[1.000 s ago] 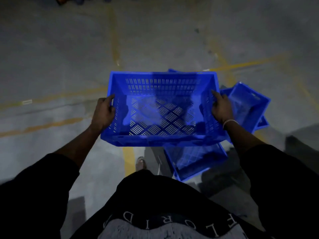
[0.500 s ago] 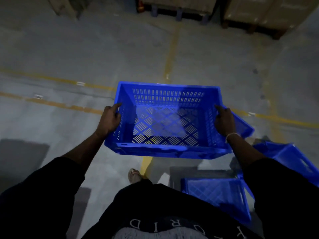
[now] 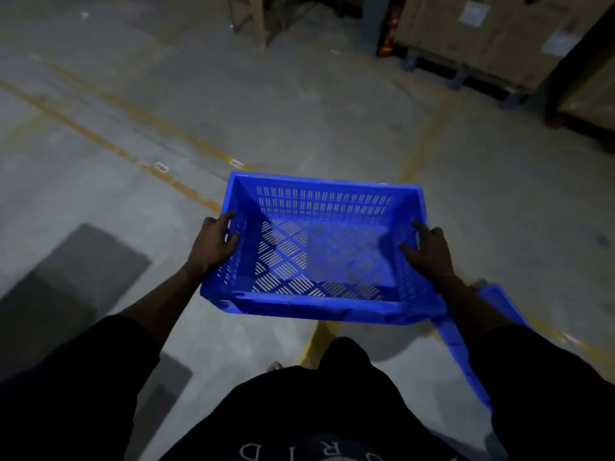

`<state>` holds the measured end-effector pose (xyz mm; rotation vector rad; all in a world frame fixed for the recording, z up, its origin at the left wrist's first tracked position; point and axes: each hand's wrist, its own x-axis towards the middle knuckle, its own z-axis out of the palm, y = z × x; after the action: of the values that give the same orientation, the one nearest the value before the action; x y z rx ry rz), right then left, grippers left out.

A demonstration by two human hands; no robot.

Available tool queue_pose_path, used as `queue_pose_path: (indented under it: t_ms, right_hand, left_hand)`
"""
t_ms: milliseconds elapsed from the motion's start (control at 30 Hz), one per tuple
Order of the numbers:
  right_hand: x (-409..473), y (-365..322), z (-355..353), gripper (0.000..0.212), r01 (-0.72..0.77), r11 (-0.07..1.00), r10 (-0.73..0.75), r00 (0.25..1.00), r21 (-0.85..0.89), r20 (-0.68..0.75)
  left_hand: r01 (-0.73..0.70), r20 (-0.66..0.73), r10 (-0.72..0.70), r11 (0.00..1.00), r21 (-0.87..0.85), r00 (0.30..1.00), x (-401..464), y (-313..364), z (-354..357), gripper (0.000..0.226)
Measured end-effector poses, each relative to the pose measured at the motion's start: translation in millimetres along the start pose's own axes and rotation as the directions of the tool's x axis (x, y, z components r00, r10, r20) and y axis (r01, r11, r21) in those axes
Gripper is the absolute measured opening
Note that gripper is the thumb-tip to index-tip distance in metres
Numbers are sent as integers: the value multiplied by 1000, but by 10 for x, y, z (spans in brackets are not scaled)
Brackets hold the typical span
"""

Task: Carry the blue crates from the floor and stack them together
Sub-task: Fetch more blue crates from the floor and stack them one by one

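Status: one blue crate (image 3: 319, 257) is off the floor (image 3: 299, 104) and in carry, held level in front of my body at about waist height, open side up and empty. My left hand (image 3: 213, 246) grips the left short wall, fingers (image 3: 229, 216) curled over the rim with the thumb inside against the slotted wall. My right hand (image 3: 431, 252) holds the right short wall the same way, its fingers (image 3: 417, 226) over the rim and closed on it. A second blue crate (image 3: 466, 347) lies low at my right side, partly hidden behind my right arm; I cannot tell whether it stands flat or tilted. No stack is in view ahead, only bare concrete with yellow lines (image 3: 173, 186) and cardboard boxes (image 3: 492, 38) on pallets at the far edge. Judgement: lifting is done for this crate, placing is not, and at least the one crate beside me remains to be fetched
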<state>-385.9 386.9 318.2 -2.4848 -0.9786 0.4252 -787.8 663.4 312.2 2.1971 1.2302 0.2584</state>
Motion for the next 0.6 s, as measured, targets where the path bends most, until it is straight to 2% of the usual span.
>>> queue_pose_path:
  t_ms: [167,333,600]
  right_hand:
    - [1085,-435,218,72,136,990,-135,989,-23,56]
    - [2243,-990,433,72,277,961,-275,955,-4,110]
    - [3565,-2190,712,73,484,875,-469,857,-21,216]
  left_hand:
    - [137,-56,-139,990,-43,989,397,-172,-178,70]
    - [251,-146,-260,965,-80,955,906,-379,-247,73]
    - [407,-308,-451,891,-200,838,1263,-494,-604,62]
